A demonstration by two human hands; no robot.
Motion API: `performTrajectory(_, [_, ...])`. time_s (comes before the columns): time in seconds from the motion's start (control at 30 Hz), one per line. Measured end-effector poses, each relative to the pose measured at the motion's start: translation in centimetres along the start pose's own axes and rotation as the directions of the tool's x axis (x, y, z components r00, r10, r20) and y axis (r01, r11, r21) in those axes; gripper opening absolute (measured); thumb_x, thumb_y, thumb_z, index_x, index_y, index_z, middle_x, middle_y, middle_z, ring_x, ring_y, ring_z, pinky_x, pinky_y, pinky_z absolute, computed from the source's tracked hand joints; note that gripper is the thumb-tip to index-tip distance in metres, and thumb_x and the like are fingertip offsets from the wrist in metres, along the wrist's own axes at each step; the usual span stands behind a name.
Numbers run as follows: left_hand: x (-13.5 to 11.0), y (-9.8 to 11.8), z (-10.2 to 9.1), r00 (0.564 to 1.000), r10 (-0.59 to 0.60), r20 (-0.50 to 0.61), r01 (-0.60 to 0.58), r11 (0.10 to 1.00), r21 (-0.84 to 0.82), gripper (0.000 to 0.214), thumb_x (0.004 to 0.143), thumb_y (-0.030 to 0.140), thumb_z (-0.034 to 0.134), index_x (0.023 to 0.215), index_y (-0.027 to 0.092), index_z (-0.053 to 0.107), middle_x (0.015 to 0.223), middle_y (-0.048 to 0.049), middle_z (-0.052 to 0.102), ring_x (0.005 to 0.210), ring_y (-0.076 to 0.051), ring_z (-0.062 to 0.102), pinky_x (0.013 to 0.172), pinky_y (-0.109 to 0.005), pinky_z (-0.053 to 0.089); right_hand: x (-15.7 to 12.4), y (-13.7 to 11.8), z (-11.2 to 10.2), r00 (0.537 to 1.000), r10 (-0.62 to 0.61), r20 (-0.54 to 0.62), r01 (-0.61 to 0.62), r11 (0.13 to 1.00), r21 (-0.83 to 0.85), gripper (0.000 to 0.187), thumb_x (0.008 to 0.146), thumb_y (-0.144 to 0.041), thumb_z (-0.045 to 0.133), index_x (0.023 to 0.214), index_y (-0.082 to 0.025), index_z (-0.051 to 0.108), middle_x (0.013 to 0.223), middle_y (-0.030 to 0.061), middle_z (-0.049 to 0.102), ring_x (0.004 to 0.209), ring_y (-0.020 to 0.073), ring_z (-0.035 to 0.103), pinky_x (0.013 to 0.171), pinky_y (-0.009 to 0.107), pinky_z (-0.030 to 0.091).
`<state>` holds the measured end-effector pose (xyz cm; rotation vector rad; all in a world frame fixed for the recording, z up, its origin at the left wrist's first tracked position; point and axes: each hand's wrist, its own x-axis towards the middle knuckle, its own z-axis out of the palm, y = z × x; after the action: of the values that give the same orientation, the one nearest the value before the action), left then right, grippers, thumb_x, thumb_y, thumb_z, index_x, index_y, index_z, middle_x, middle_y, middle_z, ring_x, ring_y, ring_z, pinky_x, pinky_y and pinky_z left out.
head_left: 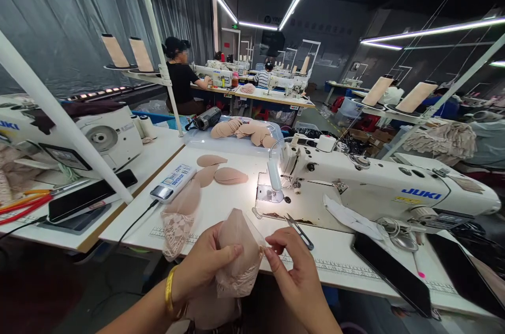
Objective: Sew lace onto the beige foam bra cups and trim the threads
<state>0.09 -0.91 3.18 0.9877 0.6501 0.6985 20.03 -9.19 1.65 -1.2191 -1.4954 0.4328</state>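
Note:
My left hand [209, 255] grips a beige bra cup [239, 250] with lace along its lower edge, thumb across its front. At the cup's right edge, my right hand [294, 271] pinches the lace border between thumb and fingertips. Both hands are above the table's front edge. Just behind my right hand lies a pair of thread snips [300, 231]. Another lace-trimmed cup piece [179, 218] hangs over the front edge to the left. Loose beige foam pads [231, 176] lie on the table beyond my hands.
A white JUKI sewing machine [366, 181] with its lamp lit stands at the right. A black phone [390, 271] lies at the front right, and a white power bank [173, 184] with a cable at left. A clear tray [193, 140] of stacked pads sits behind. Co-workers sit farther back.

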Motion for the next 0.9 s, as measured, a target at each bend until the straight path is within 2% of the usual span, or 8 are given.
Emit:
performTrajectory(0.17, [-0.1, 0.0, 0.1, 0.999, 0.011, 0.041, -0.011, 1.0, -0.006, 0.051, 0.07, 0.049, 0.093, 0.102, 0.014, 0.078, 0.089, -0.0101, 0.078, 0.08, -0.023, 0.069, 0.072, -0.031, 0.056, 0.1, -0.5, 1.1, 0.999, -0.014, 0.048, 0.016, 0.999, -0.038, 0.01, 0.102, -0.021, 0.059, 0.093, -0.024, 0.063, 0.087, 0.0014, 0.06, 0.079, 0.0177, 0.057, 0.068, 0.028, 0.047])
performTrajectory(0.27, [-0.2, -0.4, 0.1, 0.999, 0.021, 0.028, -0.021, 1.0, 0.004, 0.051, 0.07, 0.044, 0.094, 0.107, 0.014, 0.076, 0.096, -0.0108, 0.08, 0.086, -0.025, 0.07, 0.075, -0.032, 0.057, 0.1, -0.4, 1.5, 0.999, -0.005, 0.048, 0.008, 0.999, -0.048, 0.018, 0.104, -0.021, 0.053, 0.088, -0.024, 0.06, 0.084, 0.0017, 0.059, 0.076, 0.0178, 0.057, 0.066, 0.029, 0.046])
performTrajectory(0.4, [-0.1, -1.0, 0.1, 0.999, 0.025, -0.04, -0.024, 0.999, 0.035, 0.051, 0.07, 0.038, 0.095, 0.112, 0.014, 0.076, 0.105, -0.0122, 0.081, 0.097, -0.029, 0.072, 0.086, -0.037, 0.059, 0.3, -0.3, 1.1, 0.999, 0.043, -0.017, -0.044, 0.999, -0.028, 0.021, 0.106, -0.025, 0.051, 0.086, -0.024, 0.058, 0.08, 0.0004, 0.058, 0.072, 0.0177, 0.056, 0.064, 0.029, 0.046])
performTrajectory(0.5, [0.0, -0.8, 0.2, 0.998, 0.015, -0.067, -0.015, 1.0, -0.004, 0.048, 0.07, 0.038, 0.095, 0.107, 0.014, 0.077, 0.102, -0.0124, 0.081, 0.094, -0.029, 0.074, 0.084, -0.037, 0.059, 0.3, -0.1, 0.6, 0.994, 0.067, -0.088, -0.071, 0.997, -0.039, 0.022, 0.106, -0.027, 0.05, 0.085, -0.024, 0.055, 0.078, -0.001, 0.055, 0.07, 0.0171, 0.055, 0.064, 0.028, 0.045])
performTrajectory(0.63, [0.0, -0.2, 0.6, 0.999, 0.022, -0.047, -0.025, 0.999, -0.049, 0.051, 0.068, 0.039, 0.096, 0.107, 0.013, 0.077, 0.098, -0.0126, 0.081, 0.091, -0.029, 0.073, 0.081, -0.037, 0.06, 0.0, -0.3, 0.8, 1.0, -0.007, -0.002, 0.007, 0.998, -0.068, 0.015, 0.105, -0.024, 0.052, 0.092, -0.024, 0.058, 0.086, 0.0016, 0.06, 0.076, 0.0184, 0.057, 0.067, 0.03, 0.047])
performTrajectory(0.77, [-0.1, -0.3, 0.8, 1.0, 0.016, -0.012, -0.017, 0.997, -0.077, 0.053, 0.07, 0.036, 0.095, 0.114, 0.012, 0.075, 0.101, -0.0137, 0.08, 0.095, -0.03, 0.073, 0.085, -0.04, 0.06, -0.1, -0.6, 1.6, 0.998, -0.045, 0.041, 0.049, 0.991, -0.125, 0.011, 0.104, -0.019, 0.052, 0.096, -0.024, 0.059, 0.088, 0.0025, 0.061, 0.079, 0.0188, 0.058, 0.068, 0.03, 0.048])
performTrajectory(0.9, [-0.1, -0.7, 0.7, 1.0, 0.025, 0.012, -0.024, 0.995, -0.098, 0.051, 0.072, 0.035, 0.094, 0.114, 0.013, 0.075, 0.104, -0.0134, 0.08, 0.098, -0.031, 0.074, 0.09, -0.042, 0.059, 0.1, -0.6, 2.0, 0.998, -0.031, -0.049, 0.025, 0.991, -0.128, 0.017, 0.104, -0.021, 0.049, 0.088, -0.025, 0.053, 0.081, -0.0004, 0.054, 0.07, 0.0166, 0.054, 0.062, 0.027, 0.045])
